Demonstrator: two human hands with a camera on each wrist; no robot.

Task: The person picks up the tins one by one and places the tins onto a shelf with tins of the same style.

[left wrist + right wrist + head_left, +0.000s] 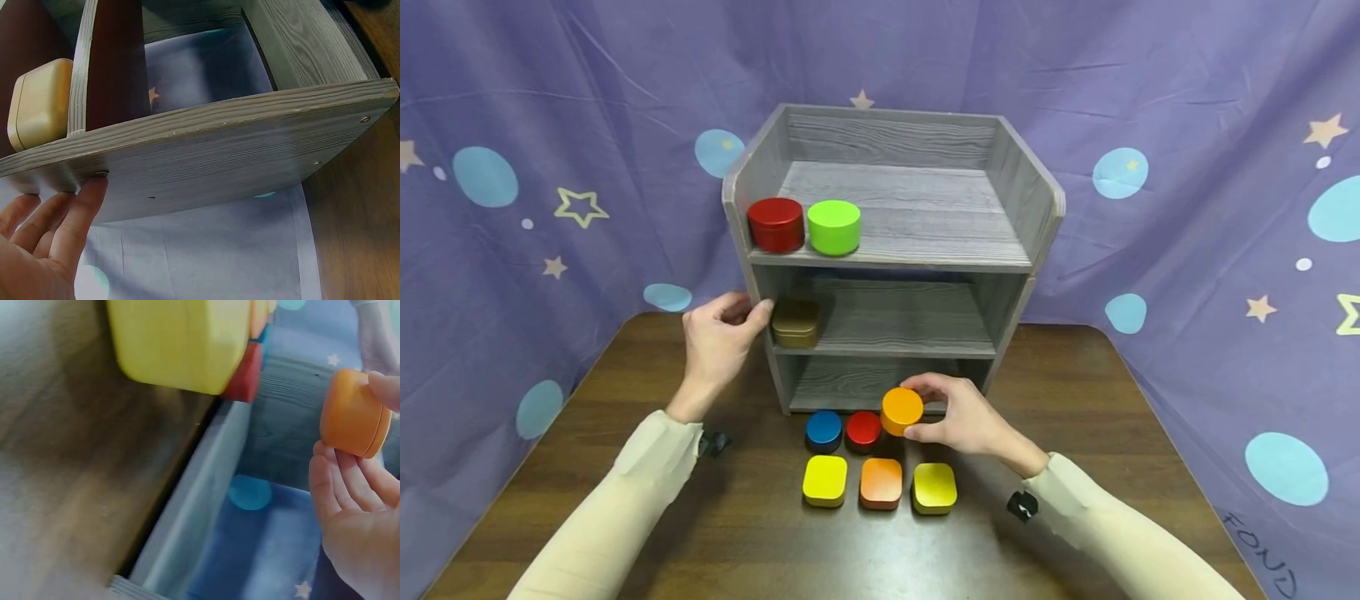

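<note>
My right hand (966,417) pinches a round orange tin (902,410) between thumb and fingers, in front of the bottom compartment of the grey wooden shelf (895,346). In the right wrist view the tin (353,412) stands tilted on its side. My left hand (718,337) holds the left side panel of the shelf, thumb across its front edge. The left wrist view shows its fingertips against the panel's outer face (206,169). Near that thumb, a gold tin (796,325) sits in the middle compartment. Just below the orange tin stand a round red tin (863,429) and a round blue tin (823,430).
On the top shelf, a dark red round tin (777,225) and a bright green one (834,227) stand at the front left. Two square yellow tins (825,481) flank a square orange tin (881,483) on the brown table (760,533). A purple curtain (647,67) hangs behind.
</note>
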